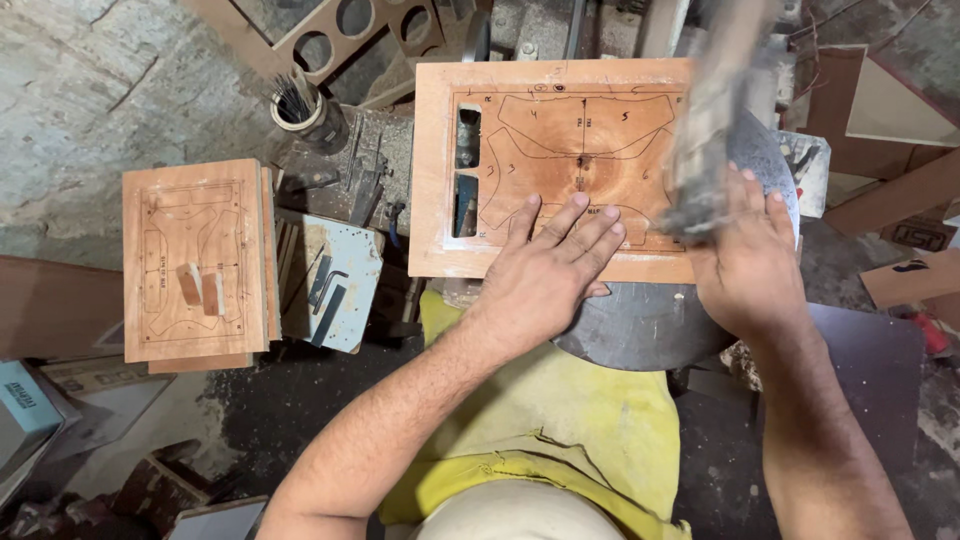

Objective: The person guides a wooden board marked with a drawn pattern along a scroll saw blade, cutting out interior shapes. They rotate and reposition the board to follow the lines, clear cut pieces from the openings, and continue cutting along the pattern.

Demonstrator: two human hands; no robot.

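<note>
Left hand flat, fingers spread, pressing wooden board, right hand closed around blurred tool above it.

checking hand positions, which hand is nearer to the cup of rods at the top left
Left. The left hand lies flat on the wooden board, right of and below the cup. The right hand is farther right, gripping a blurred tool.

The left hand lay flat, fingers spread, on the near edge of an orange-brown wooden board scored with curved pattern outlines, resting on a round grey metal table. The right hand gripped a blurred grey tool over the board's right edge. A similar smaller wooden board sat well apart to the left.
</note>
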